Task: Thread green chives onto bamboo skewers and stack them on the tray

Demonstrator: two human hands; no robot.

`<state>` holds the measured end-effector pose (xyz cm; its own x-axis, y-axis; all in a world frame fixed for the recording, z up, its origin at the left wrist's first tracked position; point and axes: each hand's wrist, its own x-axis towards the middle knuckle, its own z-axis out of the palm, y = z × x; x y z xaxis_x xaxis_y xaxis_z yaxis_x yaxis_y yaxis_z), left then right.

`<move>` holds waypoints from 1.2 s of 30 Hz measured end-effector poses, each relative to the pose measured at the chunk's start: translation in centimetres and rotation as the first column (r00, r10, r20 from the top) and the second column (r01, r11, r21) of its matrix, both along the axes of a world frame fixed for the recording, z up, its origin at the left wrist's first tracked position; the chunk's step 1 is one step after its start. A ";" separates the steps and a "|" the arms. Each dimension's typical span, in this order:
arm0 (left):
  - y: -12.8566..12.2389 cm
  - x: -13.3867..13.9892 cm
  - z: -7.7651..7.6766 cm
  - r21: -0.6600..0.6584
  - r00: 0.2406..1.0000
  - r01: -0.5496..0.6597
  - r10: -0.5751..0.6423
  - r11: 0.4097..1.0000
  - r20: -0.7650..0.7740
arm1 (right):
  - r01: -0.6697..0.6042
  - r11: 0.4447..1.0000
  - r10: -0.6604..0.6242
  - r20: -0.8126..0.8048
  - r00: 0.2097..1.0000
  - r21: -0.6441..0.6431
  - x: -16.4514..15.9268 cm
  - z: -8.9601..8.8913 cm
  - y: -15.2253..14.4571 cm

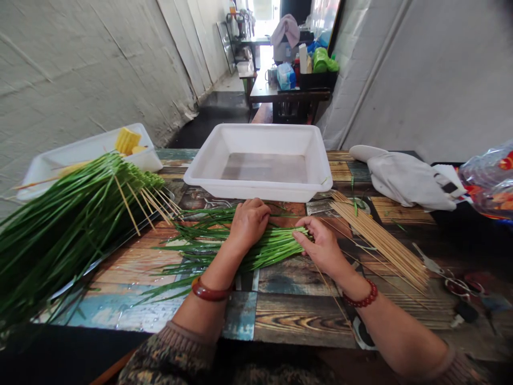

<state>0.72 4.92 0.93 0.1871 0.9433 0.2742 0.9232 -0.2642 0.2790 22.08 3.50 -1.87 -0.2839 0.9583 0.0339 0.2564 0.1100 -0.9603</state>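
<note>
A loose bunch of green chives (276,247) lies across the patterned table, pale stem ends to the right. My left hand (251,220) is over the back of the bunch, fingers curled; what they pinch is hidden. With thumb and forefinger, my right hand (320,245) closes around the stem ends. A thin bamboo skewer (334,299) runs from under my right palm toward the front edge; whether the hand grips it is unclear. More bamboo skewers (379,240) lie in a pile to the right. At left, a big heap of chives (80,208) has skewers through its stem ends.
Behind my hands stands a white plastic tub (256,187). Another white tray (146,152) holds yellow corn pieces (127,140) at back left. A grey-white cap (404,176), a clear plastic bag (491,176) and keys (465,313) lie on the right. Farther back is a cluttered table (266,93).
</note>
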 end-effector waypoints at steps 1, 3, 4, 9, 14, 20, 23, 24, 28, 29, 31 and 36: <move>0.0 0.0 0.0 0.027 0.997 -0.007 0.005 1.000 0.077 | -0.001 1.000 0.001 -0.007 1.000 -0.006 0.0 0.0 0.0; 0.1 -0.1 -0.1 0.057 0.970 0.002 -0.016 0.998 0.241 | -0.005 1.000 0.005 -0.020 1.000 -0.016 0.0 0.1 0.0; 0.2 -0.1 -0.2 0.058 0.952 0.016 -0.033 0.998 0.305 | -0.007 1.000 0.007 -0.024 1.000 -0.019 0.0 0.1 -0.1; 0.3 0.2 -0.4 0.008 0.931 0.058 -0.057 0.998 0.360 | 0.015 1.000 -0.015 -0.039 0.999 0.002 -0.1 0.3 -0.1; 0.0 0.8 -0.4 -0.019 0.965 0.183 -0.176 0.983 0.197 | 0.011 1.000 -0.011 -0.039 0.999 -0.003 -0.1 0.3 -0.1; -0.4 1.2 -0.1 -0.070 0.976 0.215 -0.217 0.974 -0.031 | -0.013 1.000 0.013 -0.026 1.000 -0.027 0.0 0.0 -0.1; -0.3 1.1 -0.2 -0.015 0.982 0.179 -0.178 0.984 0.071 | 0.000 1.000 -0.001 -0.027 1.000 -0.031 -0.1 0.3 -0.3; -0.2 1.0 -0.2 0.010 0.976 0.162 -0.162 0.987 0.146 | 0.008 0.999 -0.009 -0.029 1.000 -0.042 -0.1 0.5 -0.3; -0.2 1.2 0.0 0.048 0.880 0.095 -0.107 0.994 0.464 | 0.023 0.997 -0.027 -0.050 0.998 -0.073 -0.3 1.1 -0.5; -0.2 1.3 0.1 0.039 0.855 0.085 -0.093 0.996 0.511 | 0.017 0.997 -0.021 -0.052 0.998 -0.078 -0.3 1.2 -0.6; -0.5 1.6 0.5 0.017 0.822 0.080 -0.075 0.997 0.564 | 0.010 0.997 -0.015 -0.055 0.998 -0.079 -0.4 1.3 -0.6; -1.1 2.2 1.3 -0.016 0.792 0.100 -0.070 0.995 0.607 | 0.034 0.999 -0.035 -0.064 0.997 -0.024 -0.4 1.6 -0.9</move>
<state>2.93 3.79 2.23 0.0772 0.9455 0.3164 0.5364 -0.3069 0.7862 21.72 2.57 -0.29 -0.2483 0.9682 0.0289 0.1972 0.0798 -0.9771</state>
